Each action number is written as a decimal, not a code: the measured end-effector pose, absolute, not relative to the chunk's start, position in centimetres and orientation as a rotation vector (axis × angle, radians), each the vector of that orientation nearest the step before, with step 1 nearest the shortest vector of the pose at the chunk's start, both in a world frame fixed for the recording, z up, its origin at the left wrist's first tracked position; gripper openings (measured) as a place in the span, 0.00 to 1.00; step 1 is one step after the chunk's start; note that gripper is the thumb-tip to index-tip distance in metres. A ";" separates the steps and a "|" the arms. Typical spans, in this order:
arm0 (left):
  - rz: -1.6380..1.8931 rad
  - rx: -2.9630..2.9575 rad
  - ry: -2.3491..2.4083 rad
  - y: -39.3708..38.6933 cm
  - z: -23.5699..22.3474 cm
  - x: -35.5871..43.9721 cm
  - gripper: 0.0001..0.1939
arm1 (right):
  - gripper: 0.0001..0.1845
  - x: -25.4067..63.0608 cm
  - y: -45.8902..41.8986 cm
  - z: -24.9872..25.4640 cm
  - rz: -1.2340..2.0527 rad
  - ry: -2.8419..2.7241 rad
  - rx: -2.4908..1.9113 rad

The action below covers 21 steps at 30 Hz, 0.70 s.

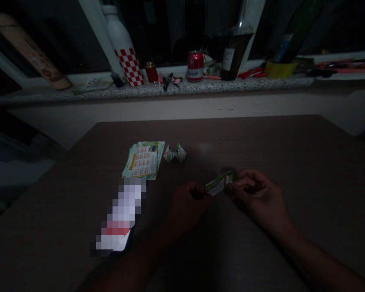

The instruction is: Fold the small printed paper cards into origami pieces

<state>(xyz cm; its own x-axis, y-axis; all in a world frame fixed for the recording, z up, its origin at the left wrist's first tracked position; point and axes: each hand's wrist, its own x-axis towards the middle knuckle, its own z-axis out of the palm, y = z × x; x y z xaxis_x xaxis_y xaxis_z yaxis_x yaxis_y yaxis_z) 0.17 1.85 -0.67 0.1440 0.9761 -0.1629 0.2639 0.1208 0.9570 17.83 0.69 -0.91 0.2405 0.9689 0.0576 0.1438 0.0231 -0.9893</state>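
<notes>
Between my two hands is a narrow folded paper card [219, 183], green and white with print on it, raised a little above the table. My left hand [190, 200] pinches its left end between thumb and fingers. At the other end, my right hand [258, 194] grips the paper with thumb and forefinger, its other fingers curled. Left of my hands lies a stack of similar printed paper cards [142, 160]. Just right of that stack sit two small folded paper pieces [174, 153], close together in a bow-like shape.
A phone with a lit, blurred screen [120, 219] lies left of my left forearm. Behind the dark wooden table [261, 138], a granite sill [170, 89] holds a checkered bottle [126, 48], a red can [195, 66], a dark bottle [230, 56] and small odds and ends.
</notes>
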 end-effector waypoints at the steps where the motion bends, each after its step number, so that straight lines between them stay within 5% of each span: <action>1: 0.857 1.346 1.332 1.9 -0.7 0.1 0.07 | 0.15 17.9 0.7 -0.9 0.958 -1.131 -1.385; 12: 0.924 1.288 1.313 2.8 -1.2 -0.6 0.04 | 0.24 18.6 0.6 -2.4 1.058 -1.371 -1.212; 17: 0.885 1.423 1.340 2.5 -1.5 -0.4 0.04 | 0.25 19.0 0.5 -2.5 0.550 -1.555 -1.216; 21: 0.868 1.577 1.353 2.1 -1.9 -0.3 0.04 | 0.17 19.1 0.5 -2.0 0.296 -1.788 -1.137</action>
